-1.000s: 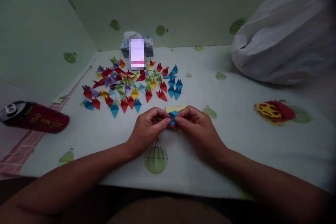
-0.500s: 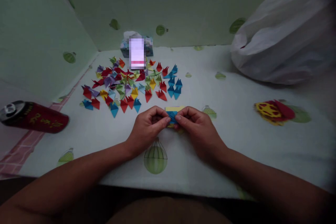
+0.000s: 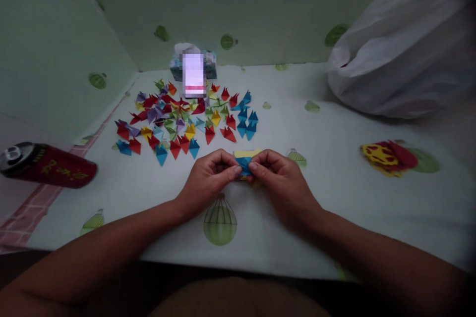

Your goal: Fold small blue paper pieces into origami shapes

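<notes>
A small folded piece of blue origami paper (image 3: 244, 162) is pinched between my two hands near the middle of the table. My left hand (image 3: 212, 173) grips its left side between thumb and fingers. My right hand (image 3: 277, 173) pinches the right side, its thumb lying over the paper. Parts of the folds are hidden by my fingertips. Yellow paper (image 3: 247, 153) shows behind and below the blue piece; whether it touches my fingers I cannot tell. Beyond my hands lie many small folded paper cranes (image 3: 184, 142) in red, blue, yellow, green and purple.
A phone with a lit, blurred screen (image 3: 194, 73) leans on a tissue box (image 3: 211, 64) at the back. A red can (image 3: 55, 166) lies at the left. On the right are a red and yellow item (image 3: 388, 157) and a white plastic bag (image 3: 394, 64).
Almost nothing differs. Both hands keep their pinch on the blue paper in the same place, with only a very slight shift of the view.
</notes>
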The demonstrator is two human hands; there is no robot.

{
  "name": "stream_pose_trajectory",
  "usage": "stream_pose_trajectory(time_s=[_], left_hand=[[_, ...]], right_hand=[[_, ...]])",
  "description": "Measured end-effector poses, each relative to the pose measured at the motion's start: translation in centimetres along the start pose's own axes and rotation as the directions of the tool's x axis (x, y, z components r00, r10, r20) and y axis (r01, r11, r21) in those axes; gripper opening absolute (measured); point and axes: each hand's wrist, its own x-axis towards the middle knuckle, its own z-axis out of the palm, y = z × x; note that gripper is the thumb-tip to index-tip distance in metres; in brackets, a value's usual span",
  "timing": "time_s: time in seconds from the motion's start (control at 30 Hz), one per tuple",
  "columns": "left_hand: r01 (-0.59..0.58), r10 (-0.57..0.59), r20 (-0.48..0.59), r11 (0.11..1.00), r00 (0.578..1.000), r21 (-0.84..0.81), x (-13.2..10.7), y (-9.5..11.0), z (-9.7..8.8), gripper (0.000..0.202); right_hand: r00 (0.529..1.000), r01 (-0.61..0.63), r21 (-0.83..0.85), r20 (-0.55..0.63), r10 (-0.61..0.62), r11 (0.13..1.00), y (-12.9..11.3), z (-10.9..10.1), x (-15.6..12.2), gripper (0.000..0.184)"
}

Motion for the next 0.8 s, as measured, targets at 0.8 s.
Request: stream_pose_trajectory(time_s=[0.8], left_hand=[[0.084,-0.083,-0.013,0.996,0.996,0.031,0.01,-0.05,0.04,0.018]], right_hand=[[1.0,-0.023,-0.005,0.015,0.023,1.0,-0.01,0.12,-0.12,0.022]])
